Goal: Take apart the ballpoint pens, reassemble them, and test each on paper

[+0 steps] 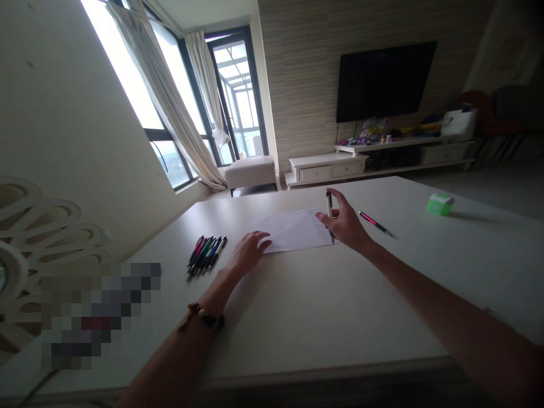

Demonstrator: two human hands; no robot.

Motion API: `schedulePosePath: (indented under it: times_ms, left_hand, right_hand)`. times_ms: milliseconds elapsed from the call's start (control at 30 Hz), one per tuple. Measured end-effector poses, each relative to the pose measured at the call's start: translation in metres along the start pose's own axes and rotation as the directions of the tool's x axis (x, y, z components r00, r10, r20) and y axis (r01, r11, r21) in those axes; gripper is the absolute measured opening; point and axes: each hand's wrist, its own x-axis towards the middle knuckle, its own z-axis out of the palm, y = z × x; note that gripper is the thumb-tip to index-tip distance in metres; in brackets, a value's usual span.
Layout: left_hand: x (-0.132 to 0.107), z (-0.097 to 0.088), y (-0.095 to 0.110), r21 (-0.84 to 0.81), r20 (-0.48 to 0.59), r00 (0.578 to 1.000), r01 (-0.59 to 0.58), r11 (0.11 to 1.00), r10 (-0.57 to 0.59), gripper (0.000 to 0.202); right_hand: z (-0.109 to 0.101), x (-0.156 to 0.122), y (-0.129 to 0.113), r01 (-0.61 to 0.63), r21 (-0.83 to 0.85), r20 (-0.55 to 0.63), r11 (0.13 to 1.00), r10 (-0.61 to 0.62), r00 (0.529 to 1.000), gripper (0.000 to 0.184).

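Observation:
A white sheet of paper (293,229) lies on the table, with faint writing near its right edge. My left hand (250,249) rests at the paper's left edge, fingers stretched out and holding nothing. Over the right edge of the sheet, my right hand (346,224) grips a white pen (328,205) that stands nearly upright, with the thumb on top of it. A row of several pens (206,255) in dark, red, green and white colours lies left of my left hand. One pink and black pen (374,222) lies alone to the right of my right hand.
The white table (323,317) stretches out before me. A small green and white box (440,204) stands at its far right. A pixelated patch covers something on the left. Beyond the table are a stool (250,170), a low cabinet (327,169) and a wall television (385,82).

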Motion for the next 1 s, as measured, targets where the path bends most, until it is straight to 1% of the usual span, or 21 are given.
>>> schedulePosePath:
  times_ms: [100,133,200,267,333,367,400,467,533,567,700,767,833,933,1000]
  left_hand:
    - [0.001,-0.006,-0.004,0.044,-0.047,0.998,0.053,0.998,-0.051,0.035]
    - [0.001,-0.009,-0.006,0.057,-0.063,0.996,0.07,0.996,-0.067,0.034]
    - [0.002,-0.018,-0.011,0.087,-0.102,0.988,0.123,0.989,-0.114,0.032]
    - [0.001,-0.029,-0.021,0.126,-0.159,0.968,0.213,0.969,-0.192,0.031]
    - [-0.002,-0.042,-0.036,0.162,-0.244,0.924,0.339,0.927,-0.295,0.03]
    - [-0.004,-0.048,-0.043,0.176,-0.284,0.896,0.397,0.901,-0.34,0.029]
    - [-0.007,-0.054,-0.051,0.182,-0.314,0.869,0.45,0.874,-0.382,0.029]
    - [-0.011,-0.063,-0.065,0.19,-0.318,0.818,0.55,0.813,-0.479,0.029]
    - [-0.015,-0.067,-0.073,0.21,-0.28,0.789,0.607,0.767,-0.548,0.03]
    - [-0.016,-0.067,-0.076,0.22,-0.252,0.782,0.62,0.753,-0.57,0.031]
    - [-0.016,-0.063,-0.074,0.266,-0.115,0.782,0.619,0.739,-0.613,0.035]
    - [-0.015,-0.06,-0.071,0.289,-0.059,0.784,0.606,0.741,-0.618,0.034]
    - [-0.014,-0.056,-0.068,0.298,-0.026,0.784,0.598,0.744,-0.62,0.033]
    - [-0.013,-0.053,-0.067,0.287,-0.004,0.778,0.602,0.745,-0.628,0.033]
    - [-0.013,-0.054,-0.065,0.265,-0.014,0.779,0.608,0.749,-0.627,0.033]
  right_hand:
    - [-0.015,0.013,0.03,-0.035,-0.212,0.037,0.977,0.044,0.998,0.059]
    - [-0.022,0.017,0.039,-0.037,-0.306,0.009,0.951,0.042,0.999,0.057]
    - [-0.036,0.024,0.056,-0.044,-0.525,-0.056,0.85,0.018,0.998,0.06]
    - [-0.05,0.028,0.068,-0.094,-0.698,-0.062,0.71,0.071,0.996,0.065]
    - [-0.061,0.029,0.076,-0.139,-0.814,-0.056,0.564,0.161,0.985,0.066]
    - [-0.065,0.029,0.079,-0.156,-0.847,-0.059,0.509,0.2,0.978,0.065]
    - [-0.068,0.028,0.082,-0.173,-0.867,-0.068,0.467,0.234,0.97,0.064]
    - [-0.072,0.027,0.085,-0.211,-0.883,-0.098,0.419,0.274,0.957,0.059]
    - [-0.073,0.028,0.087,-0.245,-0.884,-0.134,0.399,0.284,0.949,0.053]
    - [-0.073,0.028,0.087,-0.258,-0.882,-0.153,0.394,0.278,0.948,0.05]
    - [-0.072,0.031,0.087,-0.286,-0.867,-0.21,0.407,0.223,0.952,0.045]
    - [-0.071,0.032,0.087,-0.288,-0.855,-0.225,0.432,0.191,0.955,0.043]
    - [-0.07,0.033,0.086,-0.288,-0.837,-0.241,0.465,0.159,0.957,0.04]
    - [-0.067,0.034,0.08,-0.297,-0.793,-0.29,0.532,0.1,0.952,0.034]
    - [-0.065,0.034,0.073,-0.288,-0.758,-0.321,0.585,0.05,0.946,0.032]
